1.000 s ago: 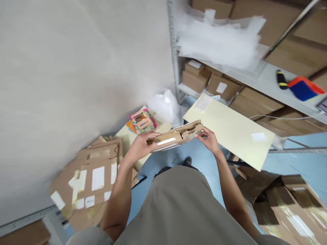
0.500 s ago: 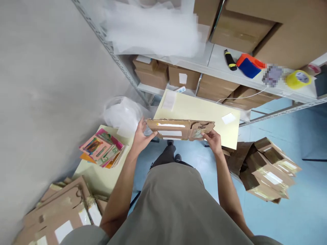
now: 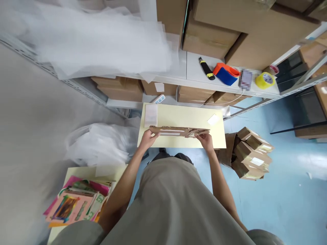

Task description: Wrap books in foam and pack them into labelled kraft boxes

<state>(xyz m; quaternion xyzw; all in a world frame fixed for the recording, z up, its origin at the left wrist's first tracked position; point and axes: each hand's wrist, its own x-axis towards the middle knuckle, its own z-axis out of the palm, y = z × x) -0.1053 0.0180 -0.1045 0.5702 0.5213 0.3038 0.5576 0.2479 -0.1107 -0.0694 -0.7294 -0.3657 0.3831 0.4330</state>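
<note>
Held: one flat cardboard piece [image 3: 173,131], white-striped, over near half of cream tabletop [image 3: 181,115]; pinched at left end between thumb and fingers of left hand [image 3: 147,139], at right end likewise by right hand [image 3: 206,141].

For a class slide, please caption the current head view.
Left hand and right hand hold brown cardboard, seen against a pale yellow tabletop.

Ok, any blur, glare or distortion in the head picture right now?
Head view: white sheets and colourful papers look soft; a pale glare patch on the blue floor at far right; the item beside the yellow tape roll is pixelated; the edges look stretched; left hand, right hand and cardboard read fairly clearly.
</note>
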